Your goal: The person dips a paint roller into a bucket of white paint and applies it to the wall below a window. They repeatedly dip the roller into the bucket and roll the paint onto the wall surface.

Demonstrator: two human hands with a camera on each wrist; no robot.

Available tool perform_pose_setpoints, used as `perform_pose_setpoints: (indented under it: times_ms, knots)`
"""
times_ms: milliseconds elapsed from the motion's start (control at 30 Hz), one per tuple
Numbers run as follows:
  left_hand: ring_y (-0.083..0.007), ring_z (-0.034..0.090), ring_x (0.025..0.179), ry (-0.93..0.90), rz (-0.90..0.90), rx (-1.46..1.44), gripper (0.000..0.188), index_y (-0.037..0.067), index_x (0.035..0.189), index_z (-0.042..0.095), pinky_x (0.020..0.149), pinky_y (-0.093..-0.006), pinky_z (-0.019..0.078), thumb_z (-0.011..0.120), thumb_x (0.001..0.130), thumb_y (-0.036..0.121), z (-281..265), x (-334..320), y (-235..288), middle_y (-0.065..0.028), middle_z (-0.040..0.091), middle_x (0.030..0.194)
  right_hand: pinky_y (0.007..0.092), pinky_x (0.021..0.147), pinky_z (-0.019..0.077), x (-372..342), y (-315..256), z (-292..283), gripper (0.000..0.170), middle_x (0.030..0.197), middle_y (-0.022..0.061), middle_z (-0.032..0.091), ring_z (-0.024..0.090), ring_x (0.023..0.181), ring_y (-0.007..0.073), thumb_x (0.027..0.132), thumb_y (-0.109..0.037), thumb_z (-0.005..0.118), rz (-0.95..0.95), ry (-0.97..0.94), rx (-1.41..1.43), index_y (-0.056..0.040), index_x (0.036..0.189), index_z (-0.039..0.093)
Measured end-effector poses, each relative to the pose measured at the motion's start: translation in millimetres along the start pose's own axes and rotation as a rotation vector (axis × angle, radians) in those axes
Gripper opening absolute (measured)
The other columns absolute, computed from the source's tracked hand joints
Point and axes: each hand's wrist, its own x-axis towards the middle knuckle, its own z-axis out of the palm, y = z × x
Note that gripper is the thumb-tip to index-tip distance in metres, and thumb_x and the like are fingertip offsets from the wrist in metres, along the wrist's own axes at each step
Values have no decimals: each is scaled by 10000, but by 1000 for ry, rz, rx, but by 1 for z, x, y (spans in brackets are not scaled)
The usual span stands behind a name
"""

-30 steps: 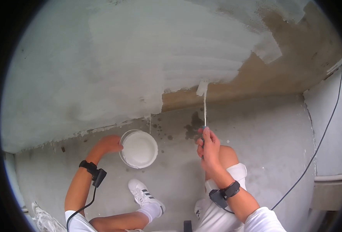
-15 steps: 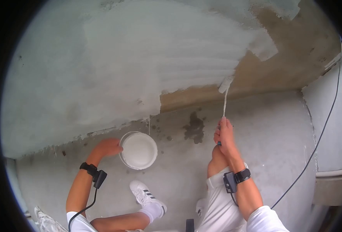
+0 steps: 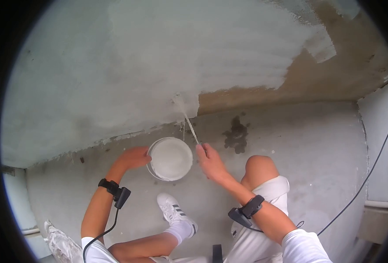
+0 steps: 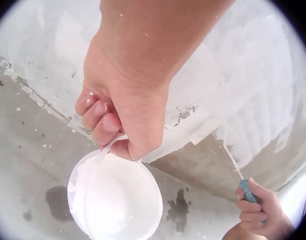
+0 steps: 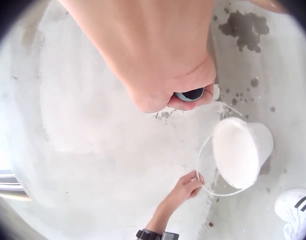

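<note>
A white bucket with white paint inside appears in all three views. My left hand grips its thin white wire handle at the bucket's left side, fingers curled around it. To the right of the bucket, my right hand holds a paint roller by its blue-green grip. A paint-coated rod runs from that hand up to the roller head, which is blurred and overlaps the light-painted wall left of the brown strip.
Bare brown wall spans the right side and a low strip. Dark wet patches mark the grey floor. A cable hangs at the right. A white shoe stands below the bucket; crumpled plastic lies at lower left.
The roller first went right along the wall's lower edge, then swung far left to above the bucket. My left hand keeps its hold on the bucket handle.
</note>
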Motion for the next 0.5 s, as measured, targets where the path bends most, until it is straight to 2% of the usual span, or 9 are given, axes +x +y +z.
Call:
perform_pose_setpoints:
  times_ms: [67,167,267,367,433,500]
  knots:
    - [-270,640,700,-51,-64,-83,221,51,873,564,682,-399,484,554,855,271,-1,-2,4,-107,661,717,399,433,444,9,6,14,498,760,145,619,574,562,270,1020,-466,445,-74,21,-29,17,1017,570]
    - [-237,632,640,-12,-24,-124,201,51,856,548,659,-372,484,538,864,251,5,3,-3,-72,651,654,401,550,491,21,4,26,535,774,147,636,610,650,278,1009,-480,470,-22,-17,-39,38,1001,606]
    - [-238,637,664,3,-20,-133,190,50,869,544,666,-366,481,531,870,239,6,3,-2,-67,657,664,388,573,494,21,-18,24,575,735,128,624,622,647,254,994,-505,494,196,-123,-5,54,1013,625]
    - [-284,652,726,-35,-55,-179,207,59,872,540,698,-411,488,522,870,266,1,-2,4,-70,665,686,364,505,474,20,5,31,608,692,98,603,592,546,212,986,-528,502,189,-41,129,62,1049,636]
    - [-279,655,735,-16,-9,-149,201,59,873,542,704,-405,490,523,865,259,8,2,-6,-67,667,682,311,394,378,25,25,22,576,638,34,514,460,454,132,987,-541,497,67,50,118,16,1080,606]
    - [-276,657,739,-12,-3,-112,195,60,870,546,706,-400,491,525,858,254,11,5,-9,-64,669,676,281,334,321,21,39,3,531,601,-2,455,384,400,89,993,-544,490,66,89,147,-22,1038,576]
